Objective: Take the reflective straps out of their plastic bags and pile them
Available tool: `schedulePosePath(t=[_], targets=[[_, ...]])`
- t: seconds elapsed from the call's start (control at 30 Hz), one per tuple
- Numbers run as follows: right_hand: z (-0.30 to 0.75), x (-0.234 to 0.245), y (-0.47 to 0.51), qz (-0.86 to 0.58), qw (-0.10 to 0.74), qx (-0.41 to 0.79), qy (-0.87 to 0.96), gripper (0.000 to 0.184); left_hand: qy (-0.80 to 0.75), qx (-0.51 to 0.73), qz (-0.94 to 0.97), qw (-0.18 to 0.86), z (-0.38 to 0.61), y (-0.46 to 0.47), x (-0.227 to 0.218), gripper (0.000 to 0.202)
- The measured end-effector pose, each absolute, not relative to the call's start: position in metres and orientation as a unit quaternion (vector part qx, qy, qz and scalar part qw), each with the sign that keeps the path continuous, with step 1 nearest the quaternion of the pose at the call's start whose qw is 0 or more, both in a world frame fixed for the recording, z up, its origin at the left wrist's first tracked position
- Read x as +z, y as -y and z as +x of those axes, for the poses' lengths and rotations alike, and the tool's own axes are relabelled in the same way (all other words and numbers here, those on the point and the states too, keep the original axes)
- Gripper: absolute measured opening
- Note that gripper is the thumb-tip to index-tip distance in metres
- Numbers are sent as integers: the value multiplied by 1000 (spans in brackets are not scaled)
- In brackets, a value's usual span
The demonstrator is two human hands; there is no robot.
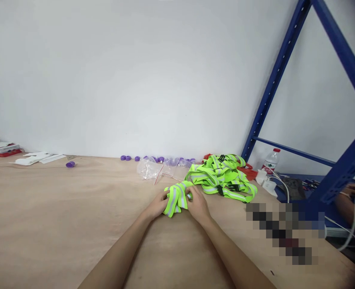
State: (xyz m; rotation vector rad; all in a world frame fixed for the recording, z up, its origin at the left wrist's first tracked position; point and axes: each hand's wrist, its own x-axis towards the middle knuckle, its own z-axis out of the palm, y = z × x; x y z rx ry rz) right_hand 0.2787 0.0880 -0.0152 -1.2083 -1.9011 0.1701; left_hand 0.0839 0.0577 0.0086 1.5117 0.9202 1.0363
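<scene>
A folded bundle of neon-green strap with grey reflective stripes (176,197) lies on the wooden table (75,216) in front of me. My left hand (157,205) grips its left side with the fingers curled round it. On its right side my right hand (197,204) is closed on the same bundle. Just behind and to the right lies a loose heap of the same green reflective straps (222,176), with black buckles showing in it.
Clear plastic bags (153,168) and several purple caps (129,158) lie along the wall. White papers (39,158) and a red-and-white stack (1,149) sit far left. A blue metal rack (285,72), a water bottle (271,161), cables and another person's arm (350,200) are on the right.
</scene>
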Motion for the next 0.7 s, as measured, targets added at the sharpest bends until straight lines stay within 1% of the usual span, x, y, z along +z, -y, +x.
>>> schedulePosePath(t=[0.1, 0.2, 0.33, 0.57, 0.63, 0.7], targets=[[281, -17, -91, -463, 439, 77, 766, 21, -389, 432, 620, 527, 84, -59, 7, 42], [280, -20, -93, -442, 457, 52, 770, 25, -394, 441, 605, 533, 85, -59, 6, 43], [279, -23, -95, -420, 456, 26, 784, 24, -390, 450, 595, 539, 85, -58, 6, 45], [279, -21, -96, -411, 435, 125, 792, 17, -379, 480, 574, 544, 85, -57, 8, 56], [278, -21, -93, -413, 430, 166, 785, 21, -373, 489, 579, 536, 85, -57, 9, 53], [277, -20, -90, -411, 426, 205, 780, 28, -372, 494, 578, 532, 84, -57, 10, 51]])
